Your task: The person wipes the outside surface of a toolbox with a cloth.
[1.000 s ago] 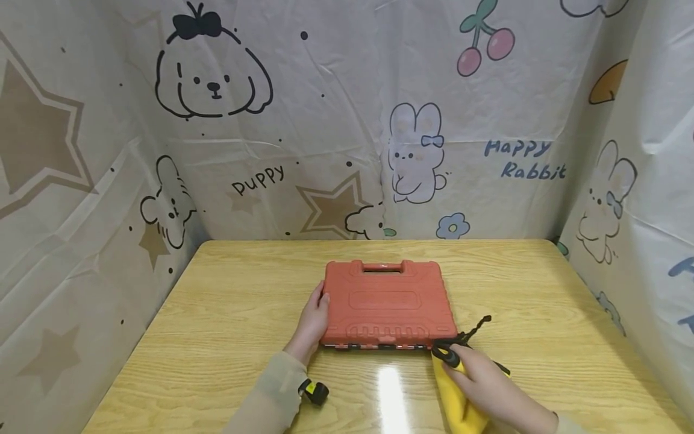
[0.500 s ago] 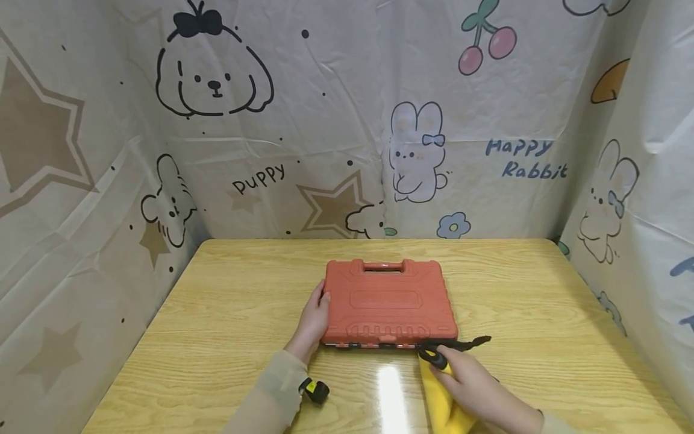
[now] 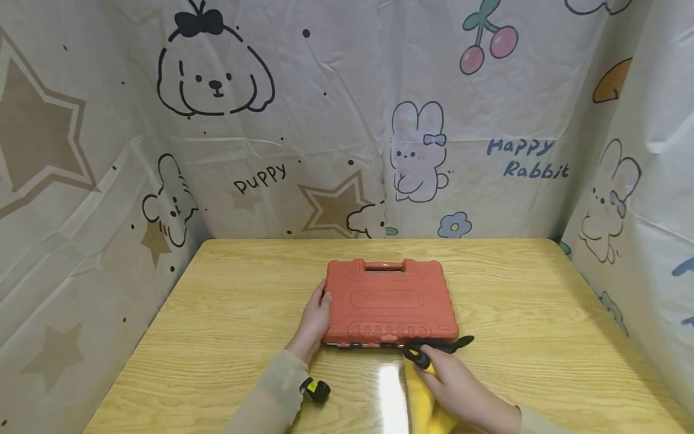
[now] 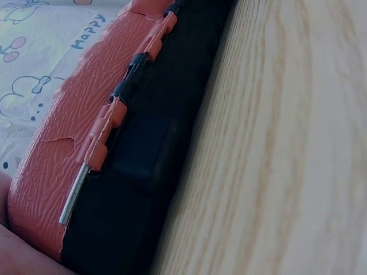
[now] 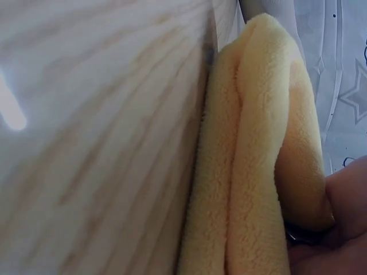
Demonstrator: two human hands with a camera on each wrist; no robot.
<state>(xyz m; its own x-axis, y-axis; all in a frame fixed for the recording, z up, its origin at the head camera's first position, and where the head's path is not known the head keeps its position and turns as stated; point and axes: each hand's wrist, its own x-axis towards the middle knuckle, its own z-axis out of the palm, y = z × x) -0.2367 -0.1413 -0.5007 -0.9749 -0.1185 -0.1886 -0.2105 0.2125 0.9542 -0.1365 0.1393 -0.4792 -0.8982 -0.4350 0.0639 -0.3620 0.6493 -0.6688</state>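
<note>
A red plastic carrying case [image 3: 386, 301] lies flat on the wooden table, its handle at the far side. Along its near side run hinges and a black lower half [image 4: 143, 154]. My left hand [image 3: 313, 319] grips the left edge of the case, thumb at the top edge and fingers down the side. In my right hand [image 3: 455, 389] I pinch a folded yellow plush cloth [image 3: 418, 395] with black edging and a black loop. Its black strip lies right along the case's near right edge. In the right wrist view the soft folds [image 5: 252, 143] stand close beside the tabletop.
A small black device [image 3: 316, 390] with a yellow mark sits beside my left sleeve. The wooden table [image 3: 233, 295] ends at printed cloth curtains [image 3: 303, 108] at the back and sides. A bright reflection shines on the table before the case.
My right hand has slid left along the near side of the case, bringing the yellow cloth and its black strip with it. My left hand and the case have stayed in place.
</note>
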